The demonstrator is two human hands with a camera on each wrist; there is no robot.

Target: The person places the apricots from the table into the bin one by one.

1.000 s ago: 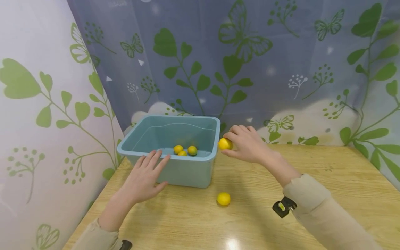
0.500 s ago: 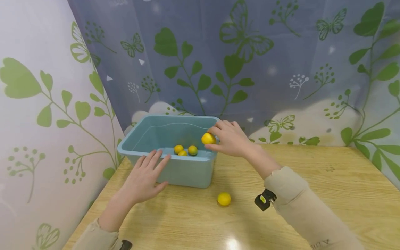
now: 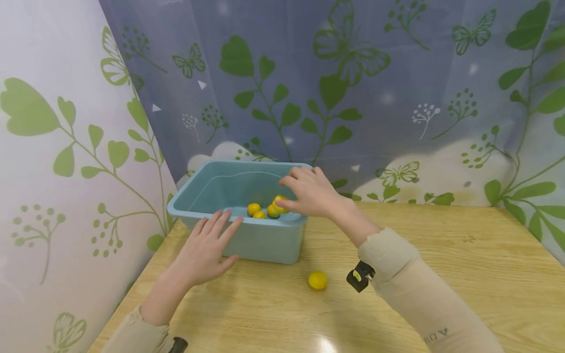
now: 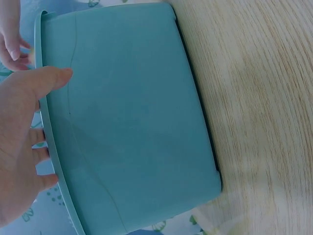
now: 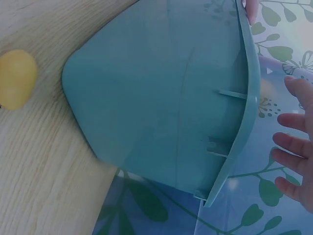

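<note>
A blue-green plastic bin [image 3: 260,242] stands on the table with several yellow lemons in it, one lemon [image 3: 273,211] partly greenish. My left hand [image 3: 205,252] rests at the bin's front rim, fingers extended over it; in the left wrist view its thumb [image 4: 56,81] lies over the outer wall. My right hand [image 3: 311,192] is above the bin's right rim, and the right wrist view shows its fingers [image 5: 291,142] spread apart. A lemon [image 3: 280,203] is just below that hand's fingers, inside the bin, apparently released. Another lemon [image 3: 318,280] lies on the table.
The wooden table [image 3: 423,274] extends right and forward of the bin. A patterned cloth [image 3: 273,73] with leaves and butterflies hangs right behind it, and a pale patterned cloth [image 3: 57,196] borders the left side.
My right hand has moved left over the bin's rim with a lemon, and its fingers have let the lemon go inside. The left hand has stayed in place.
</note>
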